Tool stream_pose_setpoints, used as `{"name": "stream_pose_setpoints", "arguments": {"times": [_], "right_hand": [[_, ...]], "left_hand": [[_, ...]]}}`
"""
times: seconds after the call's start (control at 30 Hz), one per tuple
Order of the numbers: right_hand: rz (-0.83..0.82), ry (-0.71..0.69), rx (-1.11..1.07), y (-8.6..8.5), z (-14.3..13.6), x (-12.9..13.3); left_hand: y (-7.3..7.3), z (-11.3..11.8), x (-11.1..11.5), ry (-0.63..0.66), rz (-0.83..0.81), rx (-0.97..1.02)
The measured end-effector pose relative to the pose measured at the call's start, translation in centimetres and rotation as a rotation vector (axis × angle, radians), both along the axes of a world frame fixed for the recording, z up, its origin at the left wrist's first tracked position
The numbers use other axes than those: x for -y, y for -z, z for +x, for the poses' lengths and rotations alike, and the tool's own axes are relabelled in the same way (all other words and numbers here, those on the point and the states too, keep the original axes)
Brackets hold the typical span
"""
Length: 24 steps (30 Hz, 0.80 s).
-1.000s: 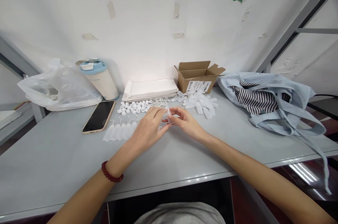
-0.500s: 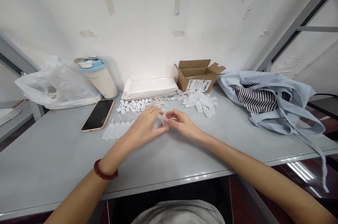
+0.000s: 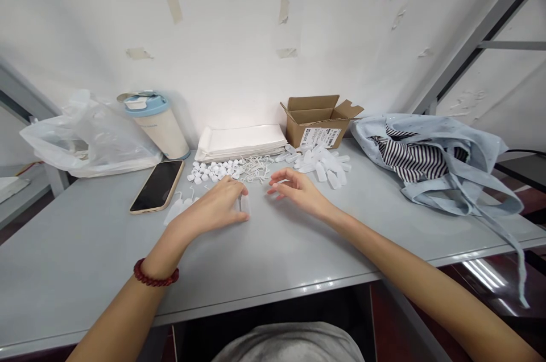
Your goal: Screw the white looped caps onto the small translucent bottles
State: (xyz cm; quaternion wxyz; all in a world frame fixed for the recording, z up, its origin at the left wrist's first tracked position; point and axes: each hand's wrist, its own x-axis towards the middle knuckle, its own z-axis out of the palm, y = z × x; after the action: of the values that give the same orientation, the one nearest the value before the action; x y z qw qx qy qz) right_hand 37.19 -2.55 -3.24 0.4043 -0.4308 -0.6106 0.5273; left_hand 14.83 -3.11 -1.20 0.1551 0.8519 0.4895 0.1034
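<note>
My left hand (image 3: 215, 202) has its thumb and fingers closed around a small frosted plastic tube (image 3: 244, 206) low over the table. Its palm hides part of a row of similar frosted tubes with thin white cords (image 3: 174, 209). My right hand (image 3: 298, 190) is apart from it, fingers loosely bent with nothing between them. Behind the hands lie a heap of small white caps (image 3: 215, 171) and a tangle of white cords (image 3: 256, 167). A loose pile of frosted tubes (image 3: 326, 164) lies just beyond my right hand.
A phone (image 3: 157, 185), a tumbler (image 3: 160, 126) and a plastic bag (image 3: 94, 140) stand left. At the back are a stack of flat white packets (image 3: 243, 141) and an open cardboard box (image 3: 315, 120). A light blue cloth bag (image 3: 430, 151) lies right, its strap hanging over the table edge.
My hands have come apart. The left has moved left with the frosted tube, while the right has let go of it and opened slightly.
</note>
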Motion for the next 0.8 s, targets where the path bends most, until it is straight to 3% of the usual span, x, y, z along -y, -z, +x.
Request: {"name": "stream_pose_setpoints", "arguments": {"times": [0.33, 0.8], "right_hand": [[-0.002, -0.005, 0.000, -0.26, 0.08, 0.12], [0.013, -0.005, 0.002, -0.23, -0.01, 0.07]], "left_hand": [[-0.66, -0.31, -0.18, 0.032, -0.127, -0.099], [-0.35, -0.09, 0.03, 0.072, -0.107, -0.094]]}}
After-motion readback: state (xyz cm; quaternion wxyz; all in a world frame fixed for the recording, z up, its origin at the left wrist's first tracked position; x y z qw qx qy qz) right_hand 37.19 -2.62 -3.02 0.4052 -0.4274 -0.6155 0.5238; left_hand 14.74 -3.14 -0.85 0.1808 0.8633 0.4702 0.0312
